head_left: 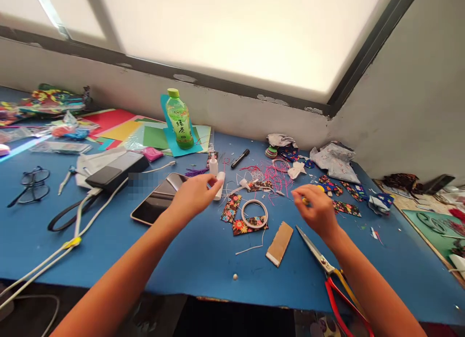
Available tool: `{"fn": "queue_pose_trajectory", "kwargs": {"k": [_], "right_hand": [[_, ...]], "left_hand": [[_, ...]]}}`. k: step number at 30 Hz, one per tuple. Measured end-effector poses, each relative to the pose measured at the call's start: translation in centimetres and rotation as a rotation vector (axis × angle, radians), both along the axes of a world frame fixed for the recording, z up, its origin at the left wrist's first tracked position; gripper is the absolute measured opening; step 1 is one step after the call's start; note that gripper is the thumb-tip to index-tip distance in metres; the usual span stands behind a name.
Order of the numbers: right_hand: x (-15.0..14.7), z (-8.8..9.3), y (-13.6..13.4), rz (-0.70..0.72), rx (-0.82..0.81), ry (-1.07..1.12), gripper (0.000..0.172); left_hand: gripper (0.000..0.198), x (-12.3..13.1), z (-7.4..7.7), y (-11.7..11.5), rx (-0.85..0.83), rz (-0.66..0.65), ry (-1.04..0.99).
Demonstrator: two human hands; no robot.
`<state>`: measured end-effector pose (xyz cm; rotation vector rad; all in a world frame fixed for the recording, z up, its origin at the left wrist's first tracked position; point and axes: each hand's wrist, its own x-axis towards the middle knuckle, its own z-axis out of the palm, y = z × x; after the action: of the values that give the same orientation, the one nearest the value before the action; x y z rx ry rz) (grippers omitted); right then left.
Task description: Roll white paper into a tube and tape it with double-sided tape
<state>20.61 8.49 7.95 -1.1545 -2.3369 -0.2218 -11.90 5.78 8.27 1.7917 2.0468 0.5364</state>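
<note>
My left hand (198, 194) is over the top right corner of a phone (154, 201), its fingers bent near a white glue bottle (213, 166); what it holds, if anything, is too small to name. My right hand (315, 206) is closed around a thin tool with a yellow part at its handle, the slim tip pointing left. Between the hands a white ring (254, 214) lies on floral fabric strips (231, 208). A brown cardboard piece (279, 244) is nearer me, beside large scissors (319, 257) with red handles under my right forearm.
A green tea bottle (179, 121) stands on coloured paper (154, 137) at the back. Pink threads (278, 176), a black marker (240, 158) and fabric scraps are scattered behind the ring. A power bank (118, 171) with cables and glasses (33, 185) lie left. A white bead (235, 277) is near the front.
</note>
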Motion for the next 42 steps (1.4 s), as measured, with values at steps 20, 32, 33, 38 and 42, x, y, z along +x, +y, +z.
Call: {"fn": "queue_pose_trajectory", "kwargs": {"k": [20,32,33,38,42], "right_hand": [[-1.4,-3.7,1.5,-0.304,-0.297,-0.168,0.02],[-3.4,-4.5,-3.5,0.037,-0.61,0.059,0.027],[-3.5,-4.2,-3.8,0.053,-0.736,0.151,0.036],[-3.4,-2.0,-5.7,0.113,-1.363,0.621,0.057],[-3.5,-0.9,-6.3,0.075,-1.302,0.761,0.037]], "left_hand": [[0.033,2.8,-2.0,-1.8,-0.525,-0.587,-1.109],[0.046,5.2,-2.3,-5.1,-0.546,-0.684,-1.03],[0.045,5.5,-2.5,-5.4,-0.534,-0.662,-1.056],[0.026,6.4,-3.5,-6.1,-0.202,-0.624,-0.89],[0.024,6.5,-4.0,-6.2,0.151,-0.672,-0.731]]}}
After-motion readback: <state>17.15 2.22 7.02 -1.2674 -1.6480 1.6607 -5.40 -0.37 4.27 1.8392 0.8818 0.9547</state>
